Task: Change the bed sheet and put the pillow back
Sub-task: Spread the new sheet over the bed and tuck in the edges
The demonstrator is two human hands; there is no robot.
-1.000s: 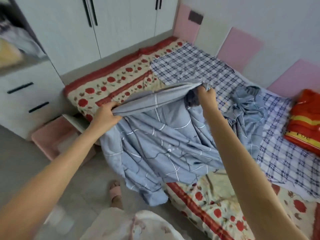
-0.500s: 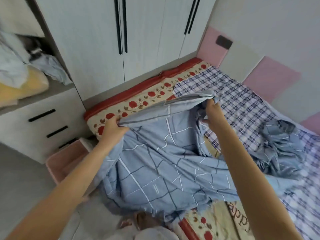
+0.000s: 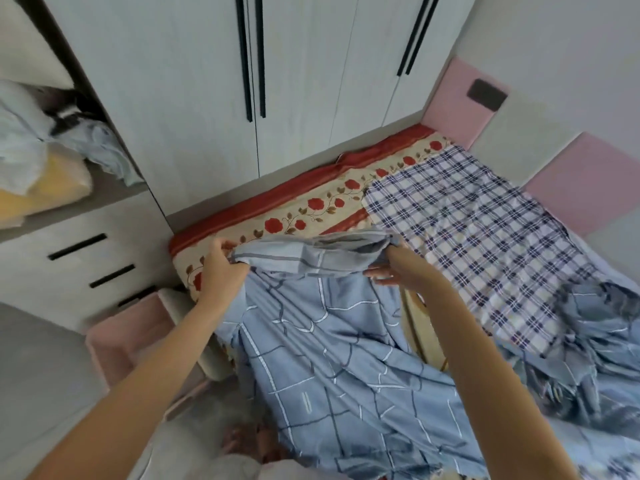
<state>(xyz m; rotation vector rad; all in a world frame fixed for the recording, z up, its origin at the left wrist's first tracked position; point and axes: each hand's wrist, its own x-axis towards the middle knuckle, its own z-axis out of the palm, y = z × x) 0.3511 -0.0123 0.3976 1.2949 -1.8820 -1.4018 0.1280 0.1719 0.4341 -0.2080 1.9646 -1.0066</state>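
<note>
A blue sheet (image 3: 346, 348) with a white and dark line grid hangs from both my hands over the bed's near corner. My left hand (image 3: 221, 268) grips its top hem at the left. My right hand (image 3: 398, 268) holds the same hem at the right, with the cloth bunched over its fingers. Under the sheet lies a mattress (image 3: 311, 209) with a red rose pattern and a red border. A purple checked sheet (image 3: 478, 237) covers the mattress's far right part. No pillow is in view.
A white wardrobe (image 3: 294, 81) with black handles stands right behind the bed. A drawer unit (image 3: 76, 258) with clothes piled on top is at the left. A pink box (image 3: 128, 334) sits on the grey floor beside the bed. Pink and grey wall panels (image 3: 588, 178) line the right.
My hands have carried the blue sheet's hem toward the mattress corner by the wardrobe. My view has swung left, so the red and yellow pillow has left the frame.
</note>
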